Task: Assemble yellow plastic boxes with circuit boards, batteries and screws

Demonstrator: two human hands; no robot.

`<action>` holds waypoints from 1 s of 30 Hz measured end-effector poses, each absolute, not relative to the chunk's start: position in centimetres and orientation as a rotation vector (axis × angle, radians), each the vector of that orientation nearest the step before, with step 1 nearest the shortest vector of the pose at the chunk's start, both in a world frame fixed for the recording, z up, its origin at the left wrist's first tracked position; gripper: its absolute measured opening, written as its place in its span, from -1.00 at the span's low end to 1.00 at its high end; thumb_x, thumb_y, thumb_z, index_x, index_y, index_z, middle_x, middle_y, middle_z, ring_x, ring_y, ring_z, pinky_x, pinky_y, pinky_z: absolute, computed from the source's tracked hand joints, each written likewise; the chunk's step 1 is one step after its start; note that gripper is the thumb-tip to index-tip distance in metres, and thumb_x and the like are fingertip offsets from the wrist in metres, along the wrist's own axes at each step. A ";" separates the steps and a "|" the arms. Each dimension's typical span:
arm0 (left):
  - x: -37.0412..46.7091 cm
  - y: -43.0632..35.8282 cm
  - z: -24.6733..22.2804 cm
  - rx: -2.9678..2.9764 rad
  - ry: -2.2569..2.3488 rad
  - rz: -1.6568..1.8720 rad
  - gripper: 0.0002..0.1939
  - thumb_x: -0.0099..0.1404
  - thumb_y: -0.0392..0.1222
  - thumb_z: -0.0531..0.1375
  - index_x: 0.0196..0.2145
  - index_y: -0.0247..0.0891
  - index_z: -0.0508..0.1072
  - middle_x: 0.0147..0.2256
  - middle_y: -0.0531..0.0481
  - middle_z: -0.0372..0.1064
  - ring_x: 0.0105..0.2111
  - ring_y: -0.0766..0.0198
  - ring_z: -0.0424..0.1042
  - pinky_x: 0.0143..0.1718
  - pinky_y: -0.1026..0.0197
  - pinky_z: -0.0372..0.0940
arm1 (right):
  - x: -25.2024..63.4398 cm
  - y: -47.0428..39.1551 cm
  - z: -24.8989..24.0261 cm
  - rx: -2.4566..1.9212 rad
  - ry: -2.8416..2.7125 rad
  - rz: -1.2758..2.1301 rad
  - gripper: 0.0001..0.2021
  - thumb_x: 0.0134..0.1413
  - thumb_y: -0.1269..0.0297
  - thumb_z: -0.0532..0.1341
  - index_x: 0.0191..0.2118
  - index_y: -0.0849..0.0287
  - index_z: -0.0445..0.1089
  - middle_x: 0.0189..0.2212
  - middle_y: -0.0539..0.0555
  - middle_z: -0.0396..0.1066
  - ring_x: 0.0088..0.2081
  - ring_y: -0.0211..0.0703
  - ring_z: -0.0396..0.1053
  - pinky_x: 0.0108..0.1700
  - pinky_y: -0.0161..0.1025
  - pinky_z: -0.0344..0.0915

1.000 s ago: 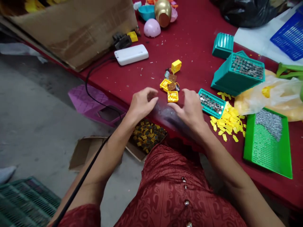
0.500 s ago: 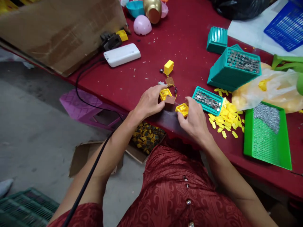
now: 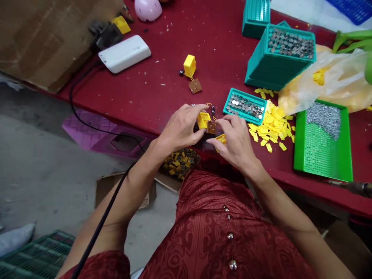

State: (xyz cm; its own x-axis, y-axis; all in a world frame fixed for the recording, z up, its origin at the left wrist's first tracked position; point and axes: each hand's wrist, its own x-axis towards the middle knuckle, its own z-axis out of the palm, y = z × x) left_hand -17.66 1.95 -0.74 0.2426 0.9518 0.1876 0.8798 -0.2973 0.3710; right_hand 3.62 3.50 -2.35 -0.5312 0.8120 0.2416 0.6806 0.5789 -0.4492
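Positioning seems in hand: at the table (image 3: pixel 162 104) edge, fingers of the left hand (image 3: pixel 183 126) pinch a yellow box (image 3: pixel 203 120), those of the right hand (image 3: pixel 236 143) a yellow case (image 3: pixel 221 139). The next move calls for steadiness.

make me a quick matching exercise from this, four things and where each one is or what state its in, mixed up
1 left hand
2 white device
3 bright green tray
4 purple stool

a partly covered with small silvery pieces
b below the edge of the red table
c holding a yellow case
d near the cardboard box

Pairs: 1-c, 2-d, 3-a, 4-b
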 end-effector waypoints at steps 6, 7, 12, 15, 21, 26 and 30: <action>-18.2 2.4 -0.3 2.354 1.759 0.560 -0.39 0.28 -0.22 0.18 0.28 -0.38 0.38 0.15 -0.26 0.52 0.03 -0.04 0.49 0.16 -0.06 0.35 | 2.4 7.6 -2.3 -1.165 -2.282 0.678 -0.79 0.38 0.34 0.17 -0.27 0.22 0.53 -0.24 0.13 0.53 -0.16 -0.11 0.40 0.02 -0.13 0.27; -18.6 2.6 -0.4 2.343 1.791 0.555 -0.40 0.29 -0.22 0.19 0.27 -0.35 0.38 0.15 -0.25 0.52 0.03 -0.04 0.48 0.17 -0.06 0.35 | 2.3 8.3 -2.1 -1.182 -2.208 0.742 -0.78 0.37 0.35 0.17 -0.33 0.24 0.50 -0.31 0.10 0.51 -0.23 -0.17 0.38 -0.06 -0.18 0.25; -20.5 3.2 -1.3 2.175 2.054 0.727 -0.44 0.25 -0.32 0.23 0.22 -0.24 0.39 0.19 -0.24 0.46 0.22 -0.11 0.40 0.32 -0.14 0.23 | 1.4 9.4 -1.3 -1.214 -1.999 0.892 -0.81 0.28 0.40 0.24 -0.38 0.28 0.51 -0.41 0.03 0.49 -0.34 -0.29 0.34 -0.18 -0.28 0.17; -20.8 2.4 -1.2 2.025 2.242 0.916 -0.48 0.23 -0.36 0.25 0.16 -0.22 0.42 0.21 -0.29 0.41 0.27 -0.12 0.35 0.35 -0.16 0.21 | 1.4 8.5 -1.5 -1.032 -2.073 1.020 -0.83 0.30 0.32 0.26 -0.20 0.26 0.61 -0.27 0.06 0.59 -0.25 -0.26 0.45 -0.11 -0.28 0.26; -17.0 -2.3 -0.7 1.976 2.108 0.859 -0.84 0.39 -0.14 0.25 -0.17 -0.27 0.54 -0.16 -0.16 0.56 -0.13 0.04 0.52 -0.01 -0.01 0.40 | 2.4 9.4 -2.4 -1.111 -2.122 0.814 -0.79 0.30 0.44 0.19 -0.17 0.25 0.61 -0.17 0.10 0.62 -0.13 -0.17 0.53 0.01 -0.24 0.35; -12.4 -4.3 -1.9 1.964 1.996 0.917 -0.78 0.42 -0.04 0.30 -0.27 -0.24 0.48 -0.27 -0.09 0.54 -0.24 0.10 0.47 -0.12 0.07 0.37 | -0.1 10.7 -2.0 -1.409 -2.474 0.559 -0.71 0.41 0.20 0.20 -0.12 0.28 0.61 -0.14 0.24 0.60 -0.10 0.02 0.51 0.00 -0.11 0.33; -10.3 -3.7 -2.8 1.875 2.142 0.673 -0.56 0.32 0.10 0.41 -0.08 -0.32 0.50 -0.10 -0.23 0.56 -0.08 -0.06 0.48 -0.03 -0.04 0.35 | -2.3 11.0 -1.8 -1.563 -2.584 0.402 -0.60 0.42 0.07 0.16 0.00 0.32 0.57 -0.03 0.38 0.55 -0.04 0.19 0.49 -0.05 -0.05 0.32</action>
State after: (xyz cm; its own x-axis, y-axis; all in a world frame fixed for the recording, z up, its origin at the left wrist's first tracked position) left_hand -10.29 -3.71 -2.81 -0.1645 0.9771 0.1349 0.8785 0.0830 0.4705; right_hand -2.35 10.99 -1.82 -0.4705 0.8807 -0.0545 0.8557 0.4403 -0.2720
